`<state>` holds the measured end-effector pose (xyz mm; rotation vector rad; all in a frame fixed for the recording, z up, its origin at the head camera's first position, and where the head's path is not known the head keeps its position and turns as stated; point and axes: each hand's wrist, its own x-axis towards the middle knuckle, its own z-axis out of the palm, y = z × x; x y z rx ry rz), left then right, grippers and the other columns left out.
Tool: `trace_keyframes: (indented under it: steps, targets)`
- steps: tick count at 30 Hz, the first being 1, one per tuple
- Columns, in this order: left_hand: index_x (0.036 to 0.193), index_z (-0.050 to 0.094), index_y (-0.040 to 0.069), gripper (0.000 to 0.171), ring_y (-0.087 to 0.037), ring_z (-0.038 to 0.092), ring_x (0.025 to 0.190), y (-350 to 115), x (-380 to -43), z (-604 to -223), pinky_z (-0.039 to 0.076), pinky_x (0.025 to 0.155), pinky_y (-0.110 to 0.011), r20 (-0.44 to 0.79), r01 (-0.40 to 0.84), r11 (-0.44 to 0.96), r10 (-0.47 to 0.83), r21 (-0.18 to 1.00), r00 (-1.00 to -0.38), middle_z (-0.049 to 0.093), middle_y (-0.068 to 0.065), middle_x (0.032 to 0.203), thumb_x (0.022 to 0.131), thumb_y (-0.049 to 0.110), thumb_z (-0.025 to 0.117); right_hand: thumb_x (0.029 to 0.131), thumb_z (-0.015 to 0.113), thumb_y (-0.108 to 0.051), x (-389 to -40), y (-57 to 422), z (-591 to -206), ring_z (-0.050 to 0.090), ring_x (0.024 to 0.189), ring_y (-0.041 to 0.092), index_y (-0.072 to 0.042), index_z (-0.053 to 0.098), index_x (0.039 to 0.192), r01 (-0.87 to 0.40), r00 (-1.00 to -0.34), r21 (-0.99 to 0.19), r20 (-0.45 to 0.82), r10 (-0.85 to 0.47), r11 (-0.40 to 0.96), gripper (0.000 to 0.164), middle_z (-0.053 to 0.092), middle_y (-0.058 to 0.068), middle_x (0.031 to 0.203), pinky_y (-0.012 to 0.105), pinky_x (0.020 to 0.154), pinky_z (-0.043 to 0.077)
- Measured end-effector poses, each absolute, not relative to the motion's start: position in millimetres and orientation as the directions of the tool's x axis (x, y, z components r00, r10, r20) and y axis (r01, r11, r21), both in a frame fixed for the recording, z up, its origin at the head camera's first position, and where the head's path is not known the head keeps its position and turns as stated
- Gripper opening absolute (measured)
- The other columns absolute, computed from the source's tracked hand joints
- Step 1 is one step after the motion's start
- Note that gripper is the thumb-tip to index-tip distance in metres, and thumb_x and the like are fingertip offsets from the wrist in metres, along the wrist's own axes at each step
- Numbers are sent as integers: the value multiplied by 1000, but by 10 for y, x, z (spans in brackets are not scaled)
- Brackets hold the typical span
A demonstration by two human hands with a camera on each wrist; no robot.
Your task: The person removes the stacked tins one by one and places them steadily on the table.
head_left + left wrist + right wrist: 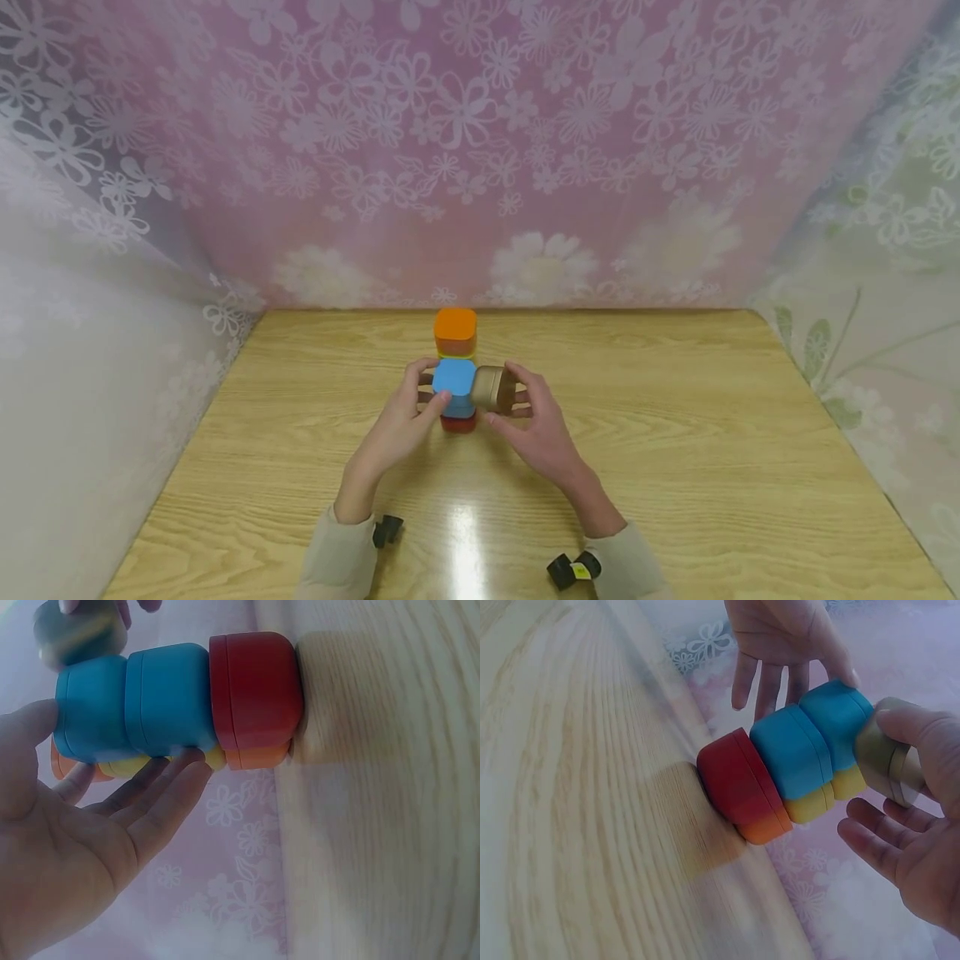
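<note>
Pale fabric sleeves [339,550] are lying nearest, head view; right hand [538,429] is pinching a tilted, gold, plastic-looking rounded block [491,389], right of a blue rounded block [454,377]. Left wrist: left hand [82,840] is touching blue, fingers spread. Right wrist: gold is flanking the stack's [787,754] top.

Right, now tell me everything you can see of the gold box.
The gold box is squarish with rounded corners and a smooth, metallic-looking finish; its material is uncertain. A seam runs along its side, suggesting a lid, which looks shut. The right hand holds it between thumb and fingers, raised off the table, where it appears tipped sideways just right of the upper blue box. Whether those two touch is unclear.
</note>
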<state>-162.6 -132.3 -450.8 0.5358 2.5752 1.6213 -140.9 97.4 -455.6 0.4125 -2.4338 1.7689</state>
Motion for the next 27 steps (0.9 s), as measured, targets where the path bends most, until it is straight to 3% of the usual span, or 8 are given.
trace_keyframes:
  steps: [6, 16, 23, 27]
  targets:
    - [149, 28, 15, 54, -30, 59, 114, -1319, -1619, -4484, 51, 96, -46, 123, 247, 388, 318, 888, -940, 52, -18, 133, 104, 32, 53, 86, 79, -14, -1452, 1046, -4629, 57, 107, 31, -14, 40, 149, -292, -952, -905, 245, -182, 310, 75, 47, 11, 139, 48, 90, 53]
    - [148, 26, -1, 53, -35, 59, 114, -1253, -1502, -4182, 51, 96, -46, 90, 235, 418, 338, 877, -937, 51, -26, 132, 105, 15, 51, 84, 81, -15, -1474, 1096, -4666, 56, 108, 34, -10, 43, 146, -305, -946, -887, 241, -216, 345, 73, 48, 13, 135, 50, 88, 53]
    - [150, 26, 9, 55, -32, 58, 116, -1307, -1646, -4511, 51, 97, -47, 121, 252, 399, 324, 882, -938, 51, -21, 134, 104, 24, 53, 84, 80, -15, -1485, 1108, -4689, 55, 109, 33, -7, 43, 144, -312, -943, -873, 236, -235, 375, 71, 47, 13, 135, 47, 87, 53]
    - [149, 28, 15, 54, -29, 63, 107, -1321, -1636, -4522, 53, 92, -44, 122, 252, 407, 319, 878, -940, 53, -18, 132, 104, 30, 53, 83, 80, -14, -1486, 1107, -4692, 55, 108, 32, -6, 44, 143, -299, -947, -870, 220, -236, 392, 70, 48, 14, 135, 47, 87, 53]
